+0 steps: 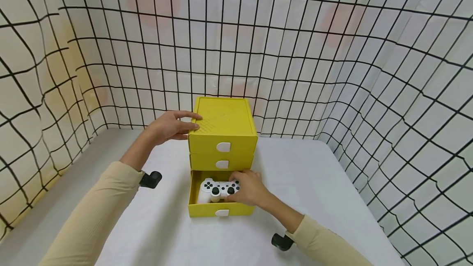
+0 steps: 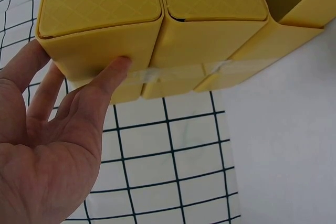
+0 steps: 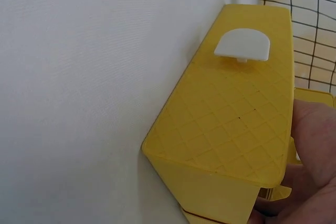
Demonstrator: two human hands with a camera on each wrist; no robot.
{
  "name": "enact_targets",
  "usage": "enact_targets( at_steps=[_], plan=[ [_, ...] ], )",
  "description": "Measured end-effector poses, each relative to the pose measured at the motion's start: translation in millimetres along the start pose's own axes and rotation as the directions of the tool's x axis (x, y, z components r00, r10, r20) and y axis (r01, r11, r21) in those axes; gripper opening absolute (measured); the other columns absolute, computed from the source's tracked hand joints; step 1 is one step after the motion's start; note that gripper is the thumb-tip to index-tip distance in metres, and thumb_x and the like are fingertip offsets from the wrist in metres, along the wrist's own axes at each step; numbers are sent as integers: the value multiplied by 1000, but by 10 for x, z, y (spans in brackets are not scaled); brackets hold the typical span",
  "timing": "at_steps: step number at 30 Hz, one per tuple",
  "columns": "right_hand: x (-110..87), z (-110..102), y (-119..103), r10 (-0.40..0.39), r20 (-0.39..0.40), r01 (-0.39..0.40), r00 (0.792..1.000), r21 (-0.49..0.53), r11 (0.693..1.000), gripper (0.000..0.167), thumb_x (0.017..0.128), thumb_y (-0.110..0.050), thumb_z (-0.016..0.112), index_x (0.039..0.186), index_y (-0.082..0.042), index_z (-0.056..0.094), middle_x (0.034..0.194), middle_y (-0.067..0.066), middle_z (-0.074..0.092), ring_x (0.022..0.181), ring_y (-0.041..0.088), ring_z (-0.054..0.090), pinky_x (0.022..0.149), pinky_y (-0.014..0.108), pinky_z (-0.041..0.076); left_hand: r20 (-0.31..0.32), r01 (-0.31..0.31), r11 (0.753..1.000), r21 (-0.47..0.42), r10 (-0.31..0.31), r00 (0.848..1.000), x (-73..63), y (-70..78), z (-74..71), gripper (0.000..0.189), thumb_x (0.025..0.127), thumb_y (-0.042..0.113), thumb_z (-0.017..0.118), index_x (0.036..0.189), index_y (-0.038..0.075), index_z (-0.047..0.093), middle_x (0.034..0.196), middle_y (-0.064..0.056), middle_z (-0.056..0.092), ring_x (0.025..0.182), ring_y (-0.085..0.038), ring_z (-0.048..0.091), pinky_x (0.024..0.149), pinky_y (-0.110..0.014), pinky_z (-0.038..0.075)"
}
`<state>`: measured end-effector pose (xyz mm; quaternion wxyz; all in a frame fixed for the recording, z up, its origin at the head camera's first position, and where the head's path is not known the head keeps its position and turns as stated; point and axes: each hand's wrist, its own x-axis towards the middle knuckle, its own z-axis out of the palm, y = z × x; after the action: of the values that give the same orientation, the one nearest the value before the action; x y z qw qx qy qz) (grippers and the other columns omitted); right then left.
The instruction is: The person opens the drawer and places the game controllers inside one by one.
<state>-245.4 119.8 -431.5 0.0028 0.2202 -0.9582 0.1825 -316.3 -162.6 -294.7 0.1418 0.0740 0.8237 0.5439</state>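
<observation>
A yellow drawer unit (image 1: 221, 145) stands upright, its bottom drawer (image 1: 207, 209) pulled out. A white game controller (image 1: 212, 186) with black sticks and buttons lies in that drawer. My right hand (image 1: 251, 188) reaches over the drawer's right side and grips the controller's right end, partly covering it. In the right wrist view, the drawer front hides some of the fingers. My left hand (image 1: 170, 127) rests at the unit's upper left edge. Its straight fingers lie over the top, while the thumb (image 2: 118, 69) presses against the side wall.
Two upper drawers stay closed, each with a white tab handle (image 1: 223, 147). Clear tape (image 2: 215, 66) runs along the unit's side. A white-covered table (image 1: 295, 167) lies beneath, with black grid netting (image 1: 288, 52) around the back and sides. Black wrist cameras (image 1: 150, 180) are on both sleeves.
</observation>
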Motion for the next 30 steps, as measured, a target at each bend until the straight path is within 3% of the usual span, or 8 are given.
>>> enact_targets(
  at_steps=[9, 14, 21, 26, 30],
  plan=[
    [-4, -2, 7, -9, 14, 9, 1000, 16, 1000, 47, 73, -42, 91, 105, -15, 71, 106, 3, 72, 105, 26, 59, 81, 42, 34, -1, 2, 1000, -14, -2, 1000, -1, -2, -8, 47, 99, 24, 69, 144, 16, 57, 135, -15, 63, 100, -17, 68, 97, -36, 58],
    [-26, -77, 7, 22, 50, -26, 998, 64, 998, 51, 76, -41, 88, 113, -11, 70, 113, 7, 70, 110, 27, 58, 92, 45, 41, -6, 4, 1000, -9, -4, 1000, 9, -10, -9, 48, 98, 25, 70, 144, 17, 58, 134, -15, 64, 99, -17, 69, 98, -37, 58],
    [-119, -249, 21, 90, 60, -98, 994, 140, 985, 64, 78, -37, 87, 128, -4, 64, 128, 14, 64, 118, 30, 56, 101, 49, 51, 6, 0, 1000, -6, 0, 1000, 13, -15, -8, 49, 98, 24, 69, 145, 17, 56, 137, -16, 62, 109, -22, 67, 102, -40, 55],
    [-224, -350, 59, 148, 73, -158, 986, 159, 975, 79, 79, -41, 86, 140, -3, 55, 130, 17, 64, 117, 32, 59, 94, 47, 56, 11, 1, 1000, -8, 0, 1000, 12, -16, -11, 49, 98, 24, 69, 145, 17, 56, 138, -16, 61, 113, -25, 65, 102, -39, 56],
    [-302, -386, 104, 193, 118, -212, 974, 176, 961, 91, 76, -42, 88, 148, -6, 47, 123, 15, 67, 104, 28, 64, 80, 43, 59, 6, 1, 1000, -2, -1, 1000, 14, -20, -11, 48, 98, 24, 69, 144, 18, 56, 138, -15, 61, 113, -25, 66, 101, -39, 56]
  ],
)
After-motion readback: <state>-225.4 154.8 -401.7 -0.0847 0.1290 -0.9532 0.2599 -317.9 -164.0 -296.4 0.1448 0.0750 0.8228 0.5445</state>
